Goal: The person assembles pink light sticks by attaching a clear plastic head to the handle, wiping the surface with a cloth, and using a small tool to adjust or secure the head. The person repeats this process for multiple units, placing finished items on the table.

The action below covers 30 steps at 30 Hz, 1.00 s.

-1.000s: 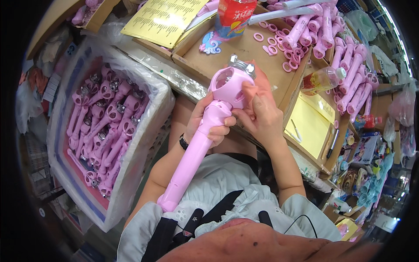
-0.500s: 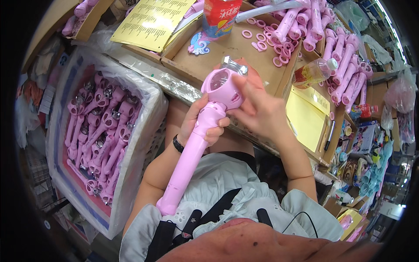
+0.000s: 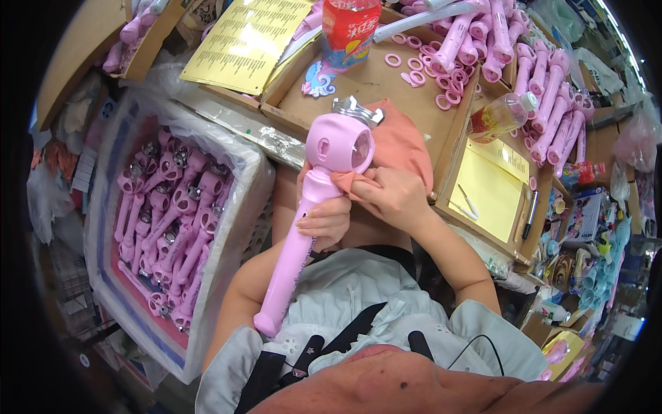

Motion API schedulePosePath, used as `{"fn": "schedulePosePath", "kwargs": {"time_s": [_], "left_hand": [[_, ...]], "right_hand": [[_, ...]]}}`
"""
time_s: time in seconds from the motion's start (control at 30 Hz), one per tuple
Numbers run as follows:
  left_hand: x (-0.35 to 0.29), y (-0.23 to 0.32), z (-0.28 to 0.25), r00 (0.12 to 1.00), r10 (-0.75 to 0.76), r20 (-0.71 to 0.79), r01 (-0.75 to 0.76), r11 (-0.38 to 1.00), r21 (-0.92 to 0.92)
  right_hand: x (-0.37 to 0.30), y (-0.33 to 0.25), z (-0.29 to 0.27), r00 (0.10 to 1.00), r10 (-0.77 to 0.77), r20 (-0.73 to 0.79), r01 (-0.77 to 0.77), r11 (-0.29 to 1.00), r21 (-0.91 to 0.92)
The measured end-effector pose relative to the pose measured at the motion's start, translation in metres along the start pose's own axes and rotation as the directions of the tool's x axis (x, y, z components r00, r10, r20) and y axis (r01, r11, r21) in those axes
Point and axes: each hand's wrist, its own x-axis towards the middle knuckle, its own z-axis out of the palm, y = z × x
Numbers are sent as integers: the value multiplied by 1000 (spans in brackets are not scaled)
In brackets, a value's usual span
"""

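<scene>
My left hand point(image 3: 325, 222) is wrapped round the handle of a pink toy wand point(image 3: 288, 272), just below its hollow round head. The wand slants, its lower end by my clothes and its head up near the cardboard tray. A silver crown-like piece point(image 3: 358, 111) tops the head. In my right hand point(image 3: 396, 200) an orange cloth point(image 3: 405, 141) is pinched, and one corner of it presses against the neck of the wand. The rest of the cloth hangs out behind that hand, over the tray's near edge.
Left of me stands a plastic-lined bin point(image 3: 241, 228) full of similar pink wands. The cardboard tray point(image 3: 289, 103) holds pink rings point(image 3: 441, 76), a blue ornament point(image 3: 319, 79) and a red drink bottle point(image 3: 348, 31). Another bottle point(image 3: 498, 117), yellow paper point(image 3: 489, 186) and more pink handles point(image 3: 548, 110) lie right.
The wand has been turned, so its head now shows a slotted side. My right hand has closed in on the wand's neck with the orange cloth, which now shows spread out.
</scene>
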Motion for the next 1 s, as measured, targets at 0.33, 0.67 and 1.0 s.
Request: {"fn": "schedulePosePath", "kwargs": {"time_s": [0.33, 0.67, 1.0], "left_hand": [[-16, 10, -6, 993, -75, -86, 89, 980, 175], [-35, 1, 6, 847, 428, -317, 79, 487, 870], [-28, -5, 40, 764, 645, -7, 141, -157, 977]], "right_hand": [[2, 5, -14, 997, 41, 72, -48, 995, 86], [8, 9, -15, 929, 291, -227, -189, 903, 386], [39, 35, -25, 799, 516, -310, -383, 833, 400]]}}
